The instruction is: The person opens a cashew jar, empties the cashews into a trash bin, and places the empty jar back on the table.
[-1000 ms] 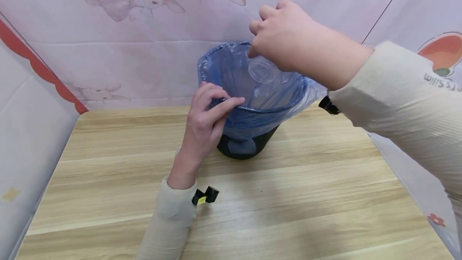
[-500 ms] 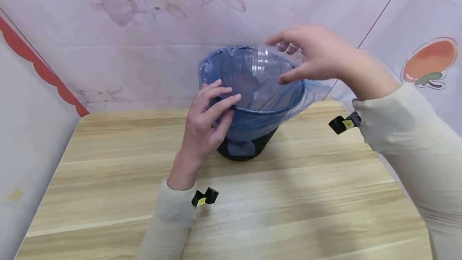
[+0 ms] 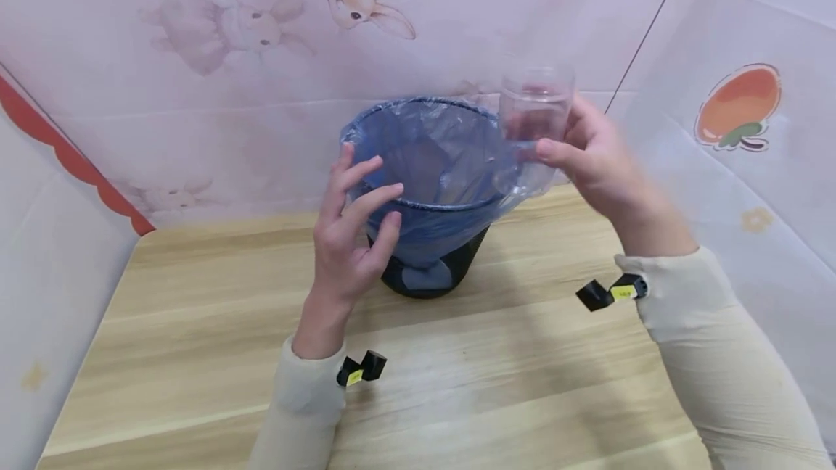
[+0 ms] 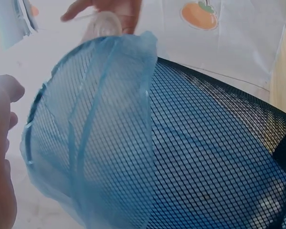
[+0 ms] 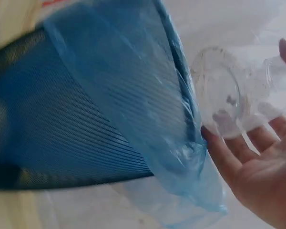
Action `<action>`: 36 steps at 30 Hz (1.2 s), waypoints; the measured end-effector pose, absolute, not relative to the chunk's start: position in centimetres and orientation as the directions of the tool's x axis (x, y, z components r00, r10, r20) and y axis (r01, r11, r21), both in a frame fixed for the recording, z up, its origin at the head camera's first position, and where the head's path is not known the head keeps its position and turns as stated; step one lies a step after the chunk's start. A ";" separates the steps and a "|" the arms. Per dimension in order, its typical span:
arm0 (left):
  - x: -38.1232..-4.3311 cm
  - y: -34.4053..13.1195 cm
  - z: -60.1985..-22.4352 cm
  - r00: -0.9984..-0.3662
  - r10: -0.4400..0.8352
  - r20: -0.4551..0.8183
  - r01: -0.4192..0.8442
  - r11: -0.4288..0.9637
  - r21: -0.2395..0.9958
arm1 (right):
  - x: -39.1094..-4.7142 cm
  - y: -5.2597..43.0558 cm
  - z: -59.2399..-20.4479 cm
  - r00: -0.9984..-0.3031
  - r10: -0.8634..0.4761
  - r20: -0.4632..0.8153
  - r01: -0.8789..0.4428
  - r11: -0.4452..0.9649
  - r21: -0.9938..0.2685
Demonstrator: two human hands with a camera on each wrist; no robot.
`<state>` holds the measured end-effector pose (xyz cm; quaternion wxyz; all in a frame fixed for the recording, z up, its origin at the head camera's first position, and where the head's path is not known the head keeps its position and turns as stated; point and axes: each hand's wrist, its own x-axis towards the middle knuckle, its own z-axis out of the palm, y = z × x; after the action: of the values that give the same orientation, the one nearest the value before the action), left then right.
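A black mesh waste bin stands on the table, lined with a thin blue plastic bag folded over its rim. My right hand holds a transparent plastic cup at the bin's right rim, thumb in front and fingers behind. In the right wrist view the cup lies between thumb and fingers, its round base towards the bin. My left hand is at the bin's left front rim, fingers spread, holding nothing. The left wrist view shows this hand apart from the bag's edge.
The wood-grain table reaches back to a pink wall cloth printed with rabbits, close behind the bin. A pale side cloth hangs at the right. The bag's loose edge sticks out on the bin's right side.
My right hand has come from over the bin's opening to its right side, turning over with the cup. My left hand has drawn back from the rim and spread its fingers.
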<state>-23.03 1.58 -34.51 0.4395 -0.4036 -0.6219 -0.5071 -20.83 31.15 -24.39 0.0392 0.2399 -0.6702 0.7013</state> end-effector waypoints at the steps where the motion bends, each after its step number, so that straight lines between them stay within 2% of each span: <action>1: -22.9 1.6 -34.4 -0.286 0.045 0.957 0.949 0.153 0.277 | -20.5 31.2 -25.0 -0.870 -0.282 0.404 -0.368 -0.173 -0.914; 6: -22.1 1.9 -34.1 -0.276 0.051 0.960 0.953 0.140 0.267 | -18.9 31.8 -27.1 -0.823 -0.305 0.479 -0.336 -0.418 -0.844; 14: -20.6 1.2 -33.8 -0.288 0.039 0.957 0.949 0.142 0.280 | -16.2 33.8 -29.7 -0.795 -0.313 0.519 -0.340 -0.478 -0.810; 18: -19.9 0.9 -33.7 -0.288 0.016 0.957 0.948 0.149 0.283 | -14.9 35.4 -33.1 -0.766 -0.313 0.562 -0.328 -0.562 -0.759; 20: -19.7 0.7 -33.7 -0.289 0.013 0.957 0.948 0.143 0.284 | -14.1 36.2 -35.2 -0.780 -0.294 0.553 -0.320 -0.571 -0.756; 23: -19.3 0.2 -33.8 -0.292 0.016 0.956 0.950 0.125 0.287 | -13.3 36.8 -38.4 -0.870 -0.215 0.445 -0.308 -0.468 -0.828; 27: -18.8 -0.7 -34.0 -0.300 0.030 0.954 0.946 0.135 0.293 | -12.9 36.7 -41.3 -0.980 -0.049 0.191 -0.187 -0.083 -0.979; 29: -18.6 -1.2 -34.1 -0.301 0.039 0.953 0.944 0.152 0.292 | -13.0 36.4 -42.2 -0.995 0.005 0.098 -0.097 0.098 -0.991; 31: -18.4 -1.7 -34.4 -0.305 0.049 0.951 0.942 0.164 0.294 | -13.1 36.2 -42.8 -0.998 0.029 0.049 -0.042 0.217 -0.975; 36: -17.8 -2.8 -35.7 -0.324 0.096 0.941 0.934 0.189 0.303 | -12.6 35.6 -44.3 -1.000 0.006 -0.020 0.021 0.308 -0.951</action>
<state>-17.77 -2.77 -35.65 0.4226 -0.3991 -0.6450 -0.4961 -12.65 35.59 -44.27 -0.0063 -0.0082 -0.8088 0.5880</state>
